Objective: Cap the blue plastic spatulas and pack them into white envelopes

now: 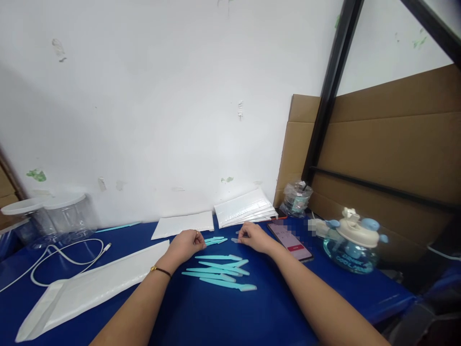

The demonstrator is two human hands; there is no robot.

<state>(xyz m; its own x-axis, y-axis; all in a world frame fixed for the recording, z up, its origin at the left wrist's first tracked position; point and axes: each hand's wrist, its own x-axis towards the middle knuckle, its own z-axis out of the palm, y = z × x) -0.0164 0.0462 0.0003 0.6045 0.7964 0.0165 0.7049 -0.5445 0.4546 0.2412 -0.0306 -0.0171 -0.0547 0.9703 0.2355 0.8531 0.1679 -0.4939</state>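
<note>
My left hand (189, 244), with a dark bracelet at its wrist, is closed in a pinch on the handle ends of a few teal eyebrow razors (216, 240). Their blade ends point right, toward my other hand. Across a small gap, my right hand (252, 236) has its fingers pinched together by small translucent pieces (235, 239) that look like blade caps. Whether it grips one of them is hard to make out. Nearer to me, several more teal eyebrow razors (219, 271) lie loosely crossed on the blue table (230, 317).
A long white padded mailer (97, 283) lies at left beside a white cable (65, 262) and clear jars (68, 216). More white mailers (245, 206) rest by the wall. At right are a phone (290, 242), a teal water bottle (351, 245) and a wrapped cup (297, 197).
</note>
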